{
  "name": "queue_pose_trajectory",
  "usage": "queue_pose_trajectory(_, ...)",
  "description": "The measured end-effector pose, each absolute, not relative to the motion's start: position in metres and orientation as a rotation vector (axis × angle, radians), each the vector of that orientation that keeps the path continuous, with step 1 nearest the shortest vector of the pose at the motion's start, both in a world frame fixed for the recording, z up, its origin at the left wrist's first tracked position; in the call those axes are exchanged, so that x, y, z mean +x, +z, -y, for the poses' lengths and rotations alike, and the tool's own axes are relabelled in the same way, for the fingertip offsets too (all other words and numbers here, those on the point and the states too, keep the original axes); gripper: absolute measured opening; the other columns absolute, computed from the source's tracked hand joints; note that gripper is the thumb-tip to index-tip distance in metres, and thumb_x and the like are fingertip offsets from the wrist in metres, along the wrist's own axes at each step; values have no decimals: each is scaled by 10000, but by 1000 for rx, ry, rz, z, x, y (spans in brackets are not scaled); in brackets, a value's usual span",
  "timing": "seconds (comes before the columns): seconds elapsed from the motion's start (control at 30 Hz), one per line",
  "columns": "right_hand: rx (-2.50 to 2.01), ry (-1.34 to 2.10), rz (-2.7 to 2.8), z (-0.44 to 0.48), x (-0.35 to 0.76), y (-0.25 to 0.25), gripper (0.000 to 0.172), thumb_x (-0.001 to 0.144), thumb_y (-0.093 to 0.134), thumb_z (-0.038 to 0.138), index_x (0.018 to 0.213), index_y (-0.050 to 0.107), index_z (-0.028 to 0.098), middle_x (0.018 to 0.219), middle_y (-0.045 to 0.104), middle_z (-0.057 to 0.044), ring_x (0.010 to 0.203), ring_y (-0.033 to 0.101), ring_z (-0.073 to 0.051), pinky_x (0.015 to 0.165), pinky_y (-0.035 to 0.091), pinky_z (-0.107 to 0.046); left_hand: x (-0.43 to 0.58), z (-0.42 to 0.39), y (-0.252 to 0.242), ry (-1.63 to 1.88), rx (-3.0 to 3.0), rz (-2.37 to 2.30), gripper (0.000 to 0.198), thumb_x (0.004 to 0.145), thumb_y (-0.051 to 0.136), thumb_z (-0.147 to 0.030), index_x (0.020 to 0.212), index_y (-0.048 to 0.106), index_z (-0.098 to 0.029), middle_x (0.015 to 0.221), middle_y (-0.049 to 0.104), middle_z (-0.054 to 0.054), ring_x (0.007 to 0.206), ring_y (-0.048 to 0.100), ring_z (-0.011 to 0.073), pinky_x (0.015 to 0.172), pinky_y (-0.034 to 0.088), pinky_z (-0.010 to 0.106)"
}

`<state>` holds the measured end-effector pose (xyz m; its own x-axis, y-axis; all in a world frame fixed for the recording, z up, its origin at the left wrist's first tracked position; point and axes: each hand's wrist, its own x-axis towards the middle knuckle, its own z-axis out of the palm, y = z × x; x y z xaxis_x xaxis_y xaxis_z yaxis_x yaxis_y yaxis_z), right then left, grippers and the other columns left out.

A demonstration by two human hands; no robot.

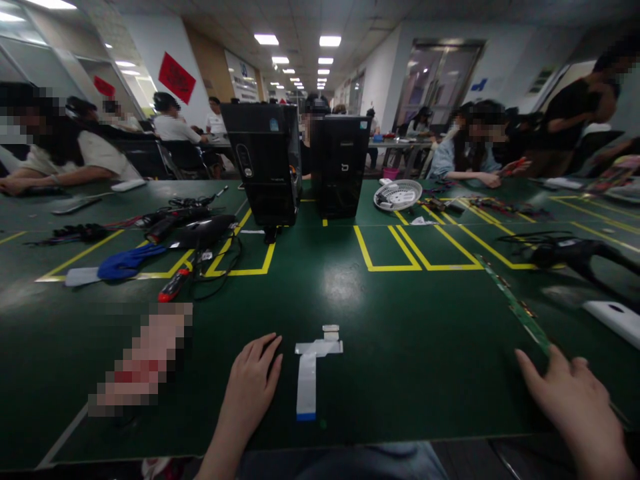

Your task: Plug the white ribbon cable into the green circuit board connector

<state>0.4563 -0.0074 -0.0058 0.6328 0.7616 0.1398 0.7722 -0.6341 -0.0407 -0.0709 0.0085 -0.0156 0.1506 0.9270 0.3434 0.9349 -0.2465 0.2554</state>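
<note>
My left hand [253, 377] lies on the green table with its fingers stretched out and nothing in it. Just right of it is a white flat ribbon cable [307, 387] with a blue end, and a short connector piece [331, 331] lies at its top. On the right, my right hand [575, 393] has its thumb and fingers apart. Its index finger meets the near end of a long, narrow green circuit board [520, 310]; whether it touches or only overlaps it I cannot tell. Part of the right hand's underside is hidden.
Two black computer towers [263, 167] stand at the back middle, beside a white basket [397, 195]. To the left lie a red-and-black screwdriver [174, 285], a blue glove [127, 261] and cables. A black headset-like thing [575, 253] and white device [613, 321] lie right. People sit beyond.
</note>
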Motion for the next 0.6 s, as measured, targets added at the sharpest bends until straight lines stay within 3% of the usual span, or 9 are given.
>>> queue_pose_trajectory(0.1, -2769, -47, 1124, -5, 450, 4, 992, 829, 42, 722, 1406, 402, 0, 1356, 386, -382, 1274, 408, -484, 988, 362, -568, -70, -8, -15, -689, -2372, 1928, 369, 967, 416, -314, 1255, 606, -184, 1247, 618, 113, 1159, 562, 274, 969, 483, 490)
queue_pose_trajectory(0.33, -2793, -93, 975, -15, 444, -1, 901, 831, 174, 695, 1424, 400, 55, 1257, 493, -346, 1196, 446, -489, 846, 381, -599, -70, -8, -14, -692, -2366, 1941, 369, 957, 433, -309, 1250, 614, -175, 1255, 616, 116, 1166, 558, 275, 977, 481, 484)
queue_pose_trajectory(0.5, -2885, -61, 1015, -13, 442, 5, 943, 833, 73, 671, 1364, 464, -3, 1301, 488, -316, 1186, 441, -477, 874, 386, -565, -71, -9, -16, -684, -2371, 1925, 371, 959, 433, -310, 1255, 608, -169, 1246, 619, 123, 1153, 562, 275, 976, 478, 490)
queue_pose_trajectory(0.6, -2897, -39, 1153, -9, 451, 4, 955, 840, 36, 661, 1408, 415, -6, 1400, 441, -263, 1223, 434, -455, 944, 380, -540, -71, -9, -16, -687, -2372, 1921, 375, 961, 429, -313, 1254, 608, -163, 1246, 619, 127, 1150, 563, 278, 969, 482, 493)
